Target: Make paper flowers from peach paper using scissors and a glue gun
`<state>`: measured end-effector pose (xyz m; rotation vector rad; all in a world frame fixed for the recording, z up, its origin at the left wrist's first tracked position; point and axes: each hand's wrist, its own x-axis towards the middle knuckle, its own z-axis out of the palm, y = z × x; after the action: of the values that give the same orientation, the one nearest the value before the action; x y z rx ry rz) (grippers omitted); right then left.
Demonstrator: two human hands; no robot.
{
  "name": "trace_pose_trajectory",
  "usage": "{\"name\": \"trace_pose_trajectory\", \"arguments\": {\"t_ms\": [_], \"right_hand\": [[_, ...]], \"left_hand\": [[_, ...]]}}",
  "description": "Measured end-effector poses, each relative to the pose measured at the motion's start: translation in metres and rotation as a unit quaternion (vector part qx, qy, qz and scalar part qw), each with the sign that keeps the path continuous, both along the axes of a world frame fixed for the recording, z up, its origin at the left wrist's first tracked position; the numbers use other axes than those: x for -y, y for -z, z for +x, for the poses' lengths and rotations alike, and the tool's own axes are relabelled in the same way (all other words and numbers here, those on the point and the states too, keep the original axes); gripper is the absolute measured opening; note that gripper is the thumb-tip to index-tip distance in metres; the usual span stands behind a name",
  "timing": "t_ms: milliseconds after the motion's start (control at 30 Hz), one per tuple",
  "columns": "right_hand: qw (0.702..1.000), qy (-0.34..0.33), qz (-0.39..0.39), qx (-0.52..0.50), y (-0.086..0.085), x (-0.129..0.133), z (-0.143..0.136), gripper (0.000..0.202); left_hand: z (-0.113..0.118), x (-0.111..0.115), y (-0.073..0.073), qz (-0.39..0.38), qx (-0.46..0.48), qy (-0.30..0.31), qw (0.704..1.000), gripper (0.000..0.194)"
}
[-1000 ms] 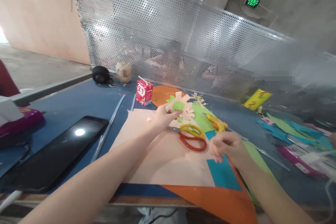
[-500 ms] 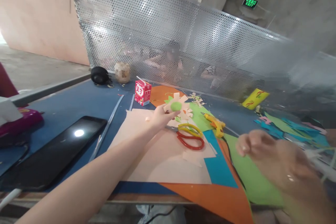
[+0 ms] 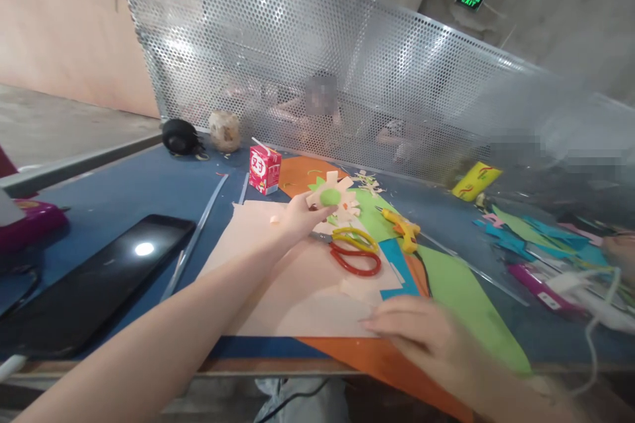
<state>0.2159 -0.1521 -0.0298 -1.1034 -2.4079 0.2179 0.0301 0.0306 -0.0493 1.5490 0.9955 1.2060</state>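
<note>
My left hand (image 3: 297, 217) is closed on a paper flower (image 3: 329, 197) with pale peach petals and a round green centre. Just below it lie scissors (image 3: 354, 261) with one yellow and one red handle, resting on a large peach paper sheet (image 3: 278, 304). My right hand (image 3: 421, 330), smeared a little by motion, hovers low at the sheet's right corner, fingers stretched out and nothing visible in them. Blue paper (image 3: 397, 264) shows beside it. A yellow glue gun (image 3: 404, 232) rests on green paper (image 3: 466, 304) beyond the right hand.
A black phone (image 3: 99, 277) lies at left. A pink drink carton (image 3: 264, 170) stands behind the sheet, near orange paper (image 3: 302, 172). Paper scraps (image 3: 526, 238), a yellow packet (image 3: 476, 182) and a white cable (image 3: 592, 337) are at right. A perforated metal screen (image 3: 297, 46) borders the back.
My right hand has swung left, from over the green paper to the peach sheet's corner. My left hand still holds the paper flower. The view has shifted slightly.
</note>
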Motion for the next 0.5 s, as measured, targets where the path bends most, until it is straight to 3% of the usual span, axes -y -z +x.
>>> {"name": "trace_pose_trajectory", "arguments": {"t_ms": [67,167,367,500], "right_hand": [[1.000,-0.005,0.000,-0.003,0.010,-0.010,-0.014,0.027],[0.997,-0.006,0.069,0.031,0.019,-0.004,-0.021,0.029],[0.968,-0.048,0.155,0.189,0.017,0.009,-0.019,0.039],[0.958,-0.057,0.192,0.208,0.023,0.009,-0.018,0.038]], "left_hand": [[0.000,0.000,0.000,0.003,-0.002,-0.001,1.000,0.020],[-0.001,0.001,0.000,0.005,-0.006,-0.007,1.000,0.021],[0.002,0.002,-0.002,-0.006,-0.005,0.000,1.000,0.017],[0.004,0.003,-0.001,-0.009,-0.003,0.010,1.000,0.016]]}}
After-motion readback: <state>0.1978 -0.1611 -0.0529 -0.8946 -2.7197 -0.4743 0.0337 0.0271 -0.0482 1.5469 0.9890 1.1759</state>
